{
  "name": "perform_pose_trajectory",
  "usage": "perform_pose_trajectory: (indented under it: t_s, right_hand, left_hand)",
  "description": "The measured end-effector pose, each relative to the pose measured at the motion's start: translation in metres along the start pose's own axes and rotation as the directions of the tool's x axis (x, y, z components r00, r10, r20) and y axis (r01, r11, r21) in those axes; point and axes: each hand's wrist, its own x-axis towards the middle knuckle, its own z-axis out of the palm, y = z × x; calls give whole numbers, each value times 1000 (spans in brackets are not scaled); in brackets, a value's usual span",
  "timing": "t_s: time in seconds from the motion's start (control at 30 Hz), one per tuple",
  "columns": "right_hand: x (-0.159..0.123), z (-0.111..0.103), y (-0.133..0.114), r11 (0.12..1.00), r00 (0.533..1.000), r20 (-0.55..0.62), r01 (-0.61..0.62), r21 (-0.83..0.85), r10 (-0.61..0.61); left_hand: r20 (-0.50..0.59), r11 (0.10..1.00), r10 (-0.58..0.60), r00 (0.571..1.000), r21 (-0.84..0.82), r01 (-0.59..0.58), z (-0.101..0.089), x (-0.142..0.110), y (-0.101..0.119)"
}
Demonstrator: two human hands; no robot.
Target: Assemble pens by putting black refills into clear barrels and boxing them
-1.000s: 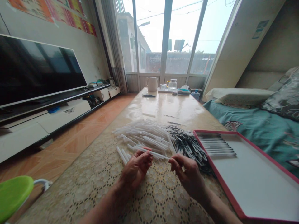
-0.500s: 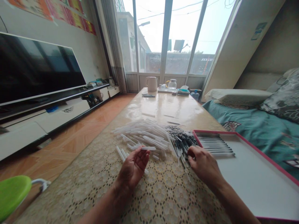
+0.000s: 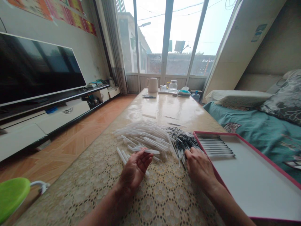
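My left hand (image 3: pixel 136 166) is turned palm up, thumb and fingers pinching a white translucent pen barrel (image 3: pixel 151 151) that points right. Just beyond it lies a heap of similar white barrels (image 3: pixel 150 136), a few of them loose beside the hand. At the right edge of that heap is a pile of thin pen refills (image 3: pixel 182 139), dark with pale ends. My right hand (image 3: pixel 199 164) reaches down onto the near end of this pile with its fingers curled together; the fingertips' grip is partly hidden.
A shallow white box with a red rim (image 3: pixel 261 164) stands at the right, holding a row of pens (image 3: pixel 217 146). A beige kettle (image 3: pixel 152 84), a glass jug (image 3: pixel 173 85) and a tissue pack (image 3: pixel 184 92) are at the table's far end. A green stool (image 3: pixel 14 196) is at lower left.
My right hand has moved slightly left and lower onto the refills. The barrel in my left hand has shifted a little to the right and tilts down more.
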Motion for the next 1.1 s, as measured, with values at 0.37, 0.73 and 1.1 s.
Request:
perform_pose_trajectory:
  t_s: [0.37, 0.73, 1.1]
  right_hand:
    - [-5, -14, -26, 553, 996, -78, 89, 828, -44]
    - [-7, -3, -42, 382, 994, -108, 98, 919, 3]
    - [-8, 2, -43, 191, 999, 29, -37, 981, 46]
  left_hand:
    - [104, 988, 13, 995, 151, -28, -3, -2, -8]
    - [201, 980, -13, 979, 195, -27, -2, -3, -13]
    - [214, 976, -31, 976, 215, -16, 2, -7, -13]
